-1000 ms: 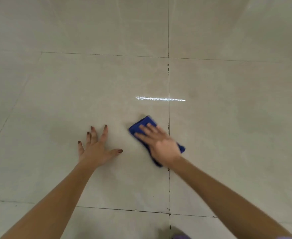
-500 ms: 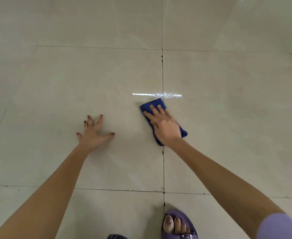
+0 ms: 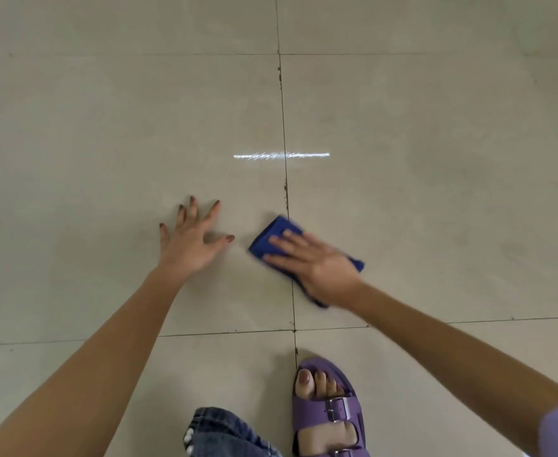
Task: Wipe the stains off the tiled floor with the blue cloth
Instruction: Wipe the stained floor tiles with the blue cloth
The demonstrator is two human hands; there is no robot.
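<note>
Glossy beige tiled floor (image 3: 106, 127), dark specks along the grout line (image 3: 285, 189). Soft folded blue cloth (image 3: 267, 240), roughly rectangular, lying across that line, pressed flat under right hand (image 3: 317, 265) with straight fingers. Left hand (image 3: 190, 245) splayed flat on tile just beside, not touching the cloth. Open tile ahead and to both sides. Purple buckled sandal (image 3: 332, 413) and frayed denim (image 3: 224, 433) near the bottom edge

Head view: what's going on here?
A person is wiping a tiled floor. The right hand presses flat on a folded blue cloth, which lies across a grout line. The left hand rests flat on the tile beside it, fingers spread, apart from the cloth. Brown specks show along the grout line just beyond the cloth. A foot in a purple sandal stands near the bottom edge.
</note>
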